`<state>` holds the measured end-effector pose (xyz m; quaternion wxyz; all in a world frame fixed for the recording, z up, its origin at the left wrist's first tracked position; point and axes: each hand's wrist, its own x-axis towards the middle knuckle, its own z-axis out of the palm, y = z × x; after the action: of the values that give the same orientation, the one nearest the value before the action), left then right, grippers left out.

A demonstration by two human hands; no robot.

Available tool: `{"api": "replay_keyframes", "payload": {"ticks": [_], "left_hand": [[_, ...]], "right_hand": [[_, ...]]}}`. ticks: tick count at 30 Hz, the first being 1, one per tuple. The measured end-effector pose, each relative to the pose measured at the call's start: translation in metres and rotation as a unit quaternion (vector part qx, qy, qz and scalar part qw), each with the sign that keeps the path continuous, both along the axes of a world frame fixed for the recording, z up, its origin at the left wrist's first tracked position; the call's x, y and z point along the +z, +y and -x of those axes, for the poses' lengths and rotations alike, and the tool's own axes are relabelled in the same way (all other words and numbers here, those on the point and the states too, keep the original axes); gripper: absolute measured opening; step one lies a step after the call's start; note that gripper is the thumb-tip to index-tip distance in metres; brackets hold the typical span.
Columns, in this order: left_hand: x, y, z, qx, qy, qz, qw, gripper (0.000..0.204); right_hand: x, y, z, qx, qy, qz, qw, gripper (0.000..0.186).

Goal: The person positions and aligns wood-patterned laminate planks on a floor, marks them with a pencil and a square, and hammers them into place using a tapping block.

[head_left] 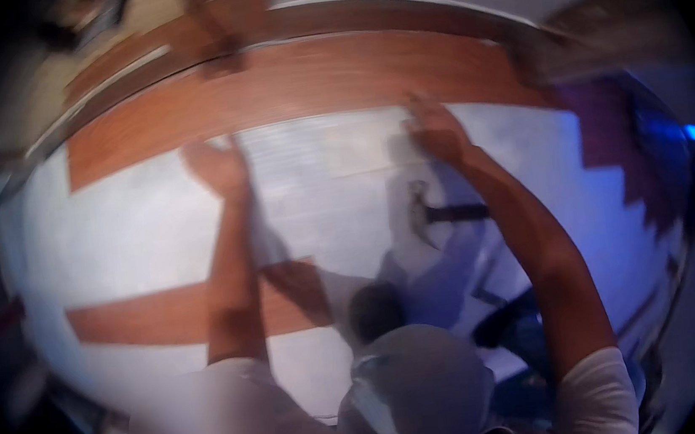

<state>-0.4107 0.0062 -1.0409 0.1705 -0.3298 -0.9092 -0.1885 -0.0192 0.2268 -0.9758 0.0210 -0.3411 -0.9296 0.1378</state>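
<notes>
A row of reddish-brown wood floor planks (307, 73) runs across the far side, against a pale sheet (146, 230) covering the floor. My left hand (219, 164) is by the near edge of this row, thumb and fingers apart and nothing in it. Farther right, my right hand (437, 129) is also at that edge, its fingers stretched out and empty. Both hands are blurred, and whether they touch the wood I cannot tell. Below my right hand a hammer (422, 214) with a dark handle lies on the sheet, its handle end hidden behind my right forearm.
A loose plank (138, 318) of the same wood lies at the near left, partly behind my left forearm. At the right, laid planks (606, 135) end in a stepped edge. A faint pale rectangle (366, 147) shows between my hands. A grey rounded shape (417, 392) fills the bottom middle.
</notes>
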Motion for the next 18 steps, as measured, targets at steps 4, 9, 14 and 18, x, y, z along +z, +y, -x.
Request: {"api": "replay_keyframes", "payload": {"ticks": [4,9,14,18], "left_hand": [[0.028,-0.022,-0.014,0.020,0.037,0.042,0.998,0.079],[0.018,-0.007,-0.005,0.005,0.054,0.054,0.997,0.089],[0.002,-0.010,0.004,-0.006,0.059,0.072,0.996,0.096],[-0.012,-0.010,0.017,-0.015,0.146,0.075,0.986,0.088]], "right_hand": [[0.078,-0.033,-0.090,0.060,-0.052,0.030,0.996,0.046],[0.156,-0.056,-0.265,0.078,-0.249,0.042,0.965,0.043],[0.227,-0.096,-0.342,0.011,-0.356,0.109,0.928,0.043],[0.231,-0.127,-0.369,-0.031,-0.293,0.140,0.945,0.039]]}}
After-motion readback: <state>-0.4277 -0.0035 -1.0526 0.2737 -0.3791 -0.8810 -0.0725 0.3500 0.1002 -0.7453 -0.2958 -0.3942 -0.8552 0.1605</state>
